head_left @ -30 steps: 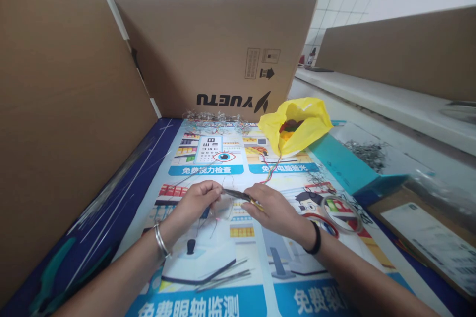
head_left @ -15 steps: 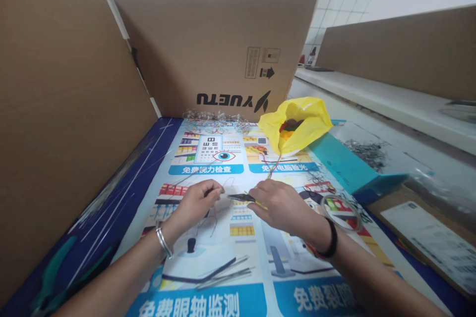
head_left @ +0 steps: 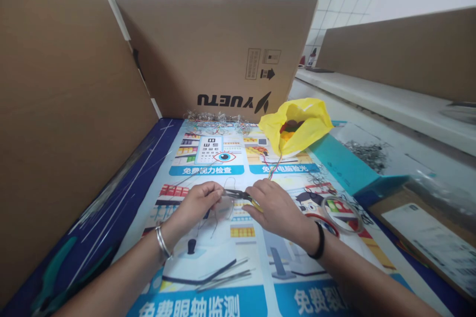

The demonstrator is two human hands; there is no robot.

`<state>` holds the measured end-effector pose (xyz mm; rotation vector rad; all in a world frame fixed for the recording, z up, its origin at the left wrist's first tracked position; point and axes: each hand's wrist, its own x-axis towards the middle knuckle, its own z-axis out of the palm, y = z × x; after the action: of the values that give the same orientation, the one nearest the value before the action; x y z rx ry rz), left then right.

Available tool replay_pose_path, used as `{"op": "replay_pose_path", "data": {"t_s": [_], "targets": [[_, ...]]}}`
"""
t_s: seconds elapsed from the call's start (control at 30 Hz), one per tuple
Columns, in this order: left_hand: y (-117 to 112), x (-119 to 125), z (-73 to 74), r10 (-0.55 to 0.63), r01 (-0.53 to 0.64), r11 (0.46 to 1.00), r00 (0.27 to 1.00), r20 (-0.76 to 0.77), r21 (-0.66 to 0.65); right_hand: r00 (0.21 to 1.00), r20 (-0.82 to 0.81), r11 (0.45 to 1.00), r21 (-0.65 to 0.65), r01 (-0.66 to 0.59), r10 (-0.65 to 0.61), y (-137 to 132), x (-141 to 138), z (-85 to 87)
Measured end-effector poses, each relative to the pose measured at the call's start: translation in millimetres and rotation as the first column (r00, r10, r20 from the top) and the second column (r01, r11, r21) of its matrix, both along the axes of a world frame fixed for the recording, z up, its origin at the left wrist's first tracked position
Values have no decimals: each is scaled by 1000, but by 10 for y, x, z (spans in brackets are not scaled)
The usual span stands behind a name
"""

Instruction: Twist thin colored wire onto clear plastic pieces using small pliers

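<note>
Over the printed poster (head_left: 256,237), my left hand (head_left: 203,200) is closed, thumb and fingers pinching a thin wire (head_left: 214,227) whose loose ends hang below. My right hand (head_left: 277,208) wraps round the yellow handles of dark needle-nose pliers (head_left: 238,194). The plier tips reach the wire right beside my left fingertips; the exact grip of the jaws is too small to make out. Red, yellow and green strands (head_left: 274,168) run from a yellow bag (head_left: 297,126) down toward my right hand. Several straight wire pieces (head_left: 226,277) lie on the poster in front of me.
Green-handled pliers (head_left: 55,272) lie at the lower left. Tangled wire (head_left: 219,119) sits along the cardboard wall (head_left: 178,49). At the right are a wire coil (head_left: 342,213), a teal box flap (head_left: 349,168), a dark wire heap (head_left: 368,153) and a labelled package (head_left: 427,237).
My right hand has turned slightly and brought the pliers up and left, so their tips meet the wire at my left fingers. My left hand stays nearly in place.
</note>
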<state>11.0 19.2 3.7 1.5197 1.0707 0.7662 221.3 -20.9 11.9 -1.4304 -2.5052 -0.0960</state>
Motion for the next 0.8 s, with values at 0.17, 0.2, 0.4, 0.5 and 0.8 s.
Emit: {"op": "replay_pose_path", "data": {"t_s": [0.17, 0.2, 0.4, 0.5, 0.8], "targets": [[-3, 3, -4, -2, 2, 1000, 1000, 21, -20, 999, 25, 999, 22, 24, -24, -9, -20, -36], [-3, 2, -3, -3, 3, 1000, 1000, 18, -13, 999, 26, 999, 21, 30, -30, -11, -25, -40], [-1, 0, -3, 16, -15, 999, 1000, 13, -41, 999, -28, 999, -7, 43, -44, -7, -30, -102], [-1, 0, -16, 14, -9, 997, 997, 70, -78, 995, -93, 999, -6, 39, -40, 4, -25, -153], [-15, 14, -9, -9, 101, 965, 936, 351, -244, 973, -218, 997, -35, 67, -73, 26, -11, -272]]}}
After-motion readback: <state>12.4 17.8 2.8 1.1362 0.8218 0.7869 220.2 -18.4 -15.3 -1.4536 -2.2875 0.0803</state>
